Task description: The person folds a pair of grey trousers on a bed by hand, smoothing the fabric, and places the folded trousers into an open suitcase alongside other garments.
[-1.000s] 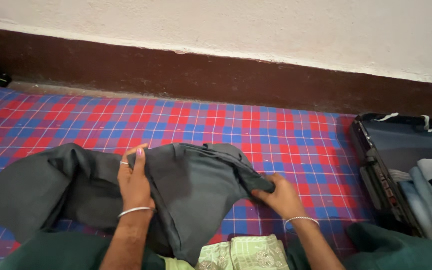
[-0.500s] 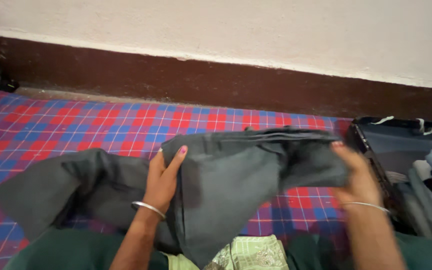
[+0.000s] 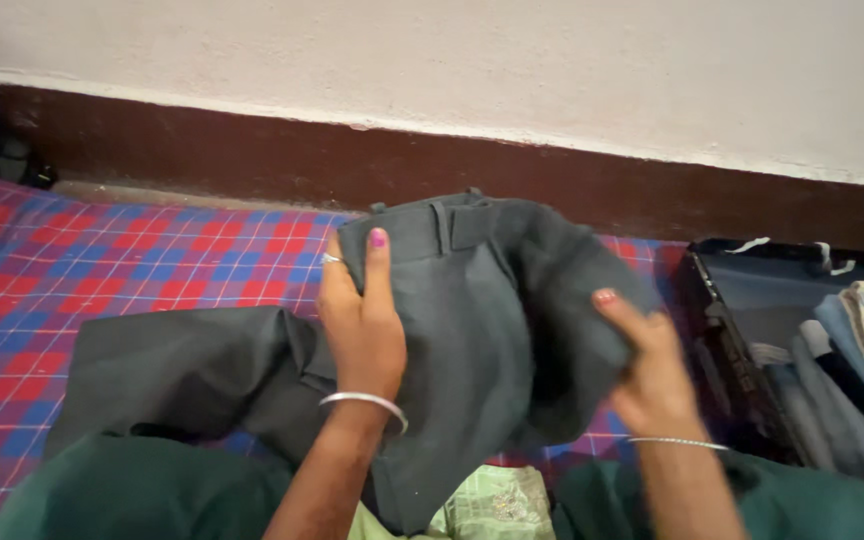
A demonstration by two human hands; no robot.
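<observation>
Both hands (image 3: 362, 320) (image 3: 652, 370) grip grey trousers (image 3: 482, 320) above the checked mattress (image 3: 152, 260); soft, floppy cloth, best held at the waistband.

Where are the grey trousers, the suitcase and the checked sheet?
grey trousers (image 3: 482, 330): head view, on the front panel below the waistband.
suitcase (image 3: 717, 330): head view, on its dark left wall.
checked sheet (image 3: 142, 260): head view, on a bare red-and-blue patch at left.

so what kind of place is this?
Probably a bedroom or similar room at home. A checked sheet covers a low bed or mat by a plain wall, an open suitcase holds folded clothes, and both hands, left and right, hold grey trousers.
</observation>
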